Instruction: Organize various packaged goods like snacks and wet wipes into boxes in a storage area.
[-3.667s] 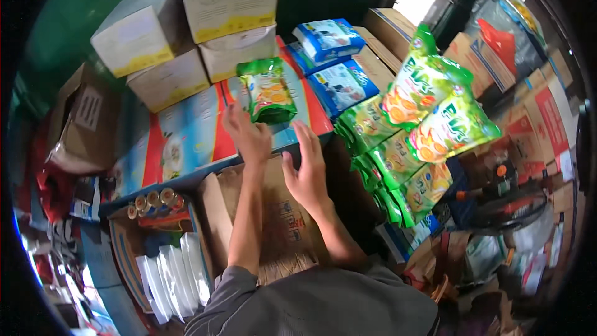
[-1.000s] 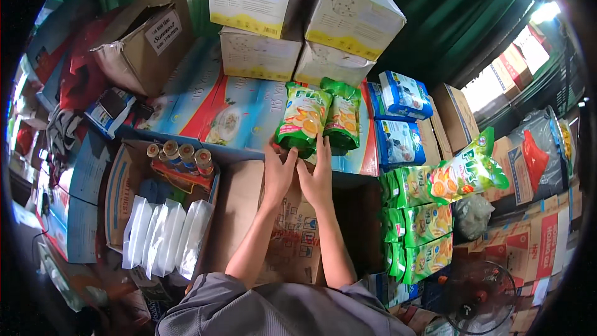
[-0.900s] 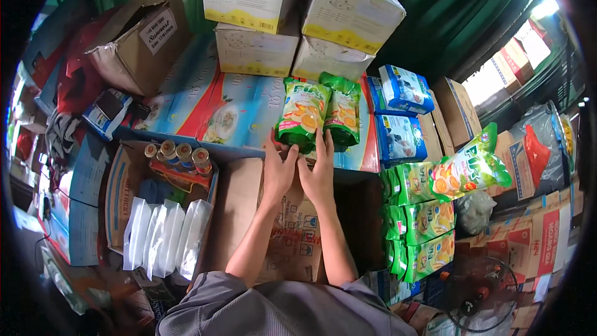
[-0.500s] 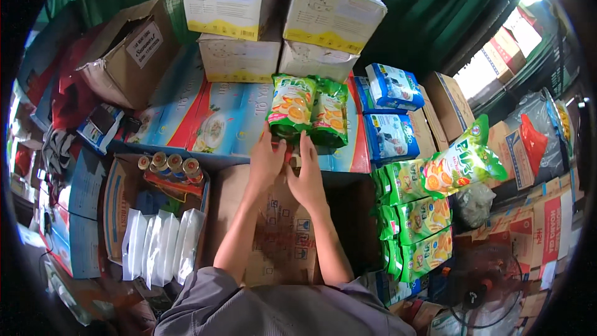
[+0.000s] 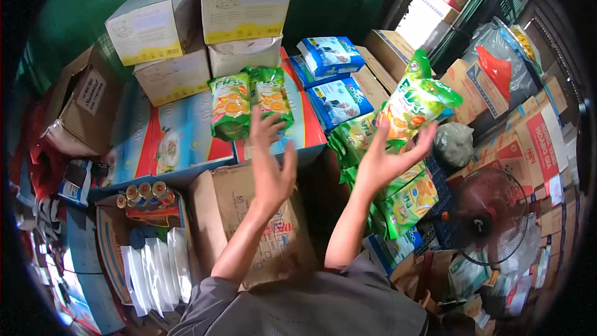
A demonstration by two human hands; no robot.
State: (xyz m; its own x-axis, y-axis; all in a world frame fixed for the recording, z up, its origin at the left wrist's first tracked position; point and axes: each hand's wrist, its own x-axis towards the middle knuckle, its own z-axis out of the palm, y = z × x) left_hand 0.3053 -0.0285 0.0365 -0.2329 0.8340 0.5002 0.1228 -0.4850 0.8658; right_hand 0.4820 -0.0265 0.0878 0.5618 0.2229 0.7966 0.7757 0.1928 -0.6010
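Reaching up from the lower edge, my left hand [image 5: 272, 171] is open, its fingers apart and a little blurred. It is in front of two green bags with orange fruit pictures [image 5: 231, 104] that stand side by side on the blue and red cartons [image 5: 171, 140]. To the right, my right hand [image 5: 393, 157] is open with spread fingers at the lower end of a plump green and white bag [image 5: 407, 102]. Whether the fingertips touch that bag, I cannot tell. It lies on top of several stacked green bags [image 5: 407, 205], partly hidden by my right hand and forearm.
A closed brown carton [image 5: 245, 211] sits below my left hand. Left of it, an open box [image 5: 112, 242] holds jars [image 5: 143, 194] and white packets [image 5: 163, 267]. White and yellow boxes [image 5: 245, 9] are stacked behind; blue packs [image 5: 339, 101] and a fan [image 5: 491, 218] are on the right.
My hands have parted and moved away from the two green bags, the right one going over to the bag atop the stack. The view has turned to the right.
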